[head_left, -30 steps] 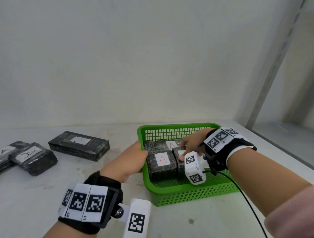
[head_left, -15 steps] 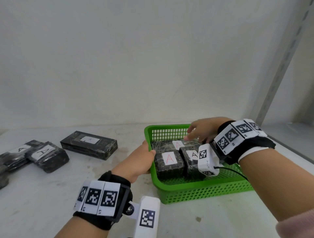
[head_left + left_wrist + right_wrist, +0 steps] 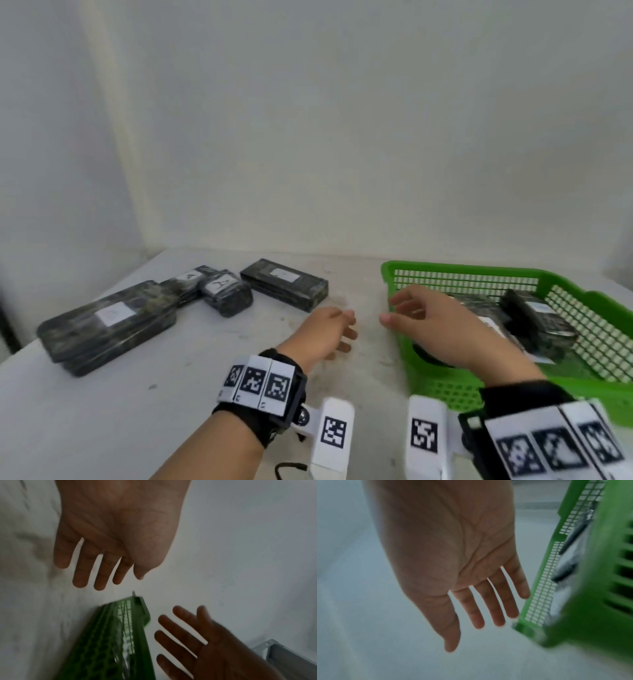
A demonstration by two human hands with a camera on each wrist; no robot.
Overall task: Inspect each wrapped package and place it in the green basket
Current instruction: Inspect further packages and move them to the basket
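Note:
The green basket [image 3: 455,272] stands at the right of the white table and holds several dark wrapped packages [image 3: 537,317] with white labels. More wrapped packages lie on the table to the left: a long flat one [image 3: 106,322], a small one marked A [image 3: 227,291] and a long box [image 3: 284,284]. My left hand [image 3: 330,330] hovers empty over the table just left of the basket, fingers straight [image 3: 104,573]. My right hand [image 3: 435,322] is over the basket's left rim, fingers spread and holding nothing [image 3: 494,609].
A white wall runs close behind the table [image 3: 171,394]. The basket's mesh side [image 3: 120,635] shows beside both hands in the wrist views. A metal bracket [image 3: 267,646] sits at the far right in the left wrist view.
My left hand has let go of the basket rim and my right hand has come out of the basket; both moved left. My head has turned left, bringing more packages into view.

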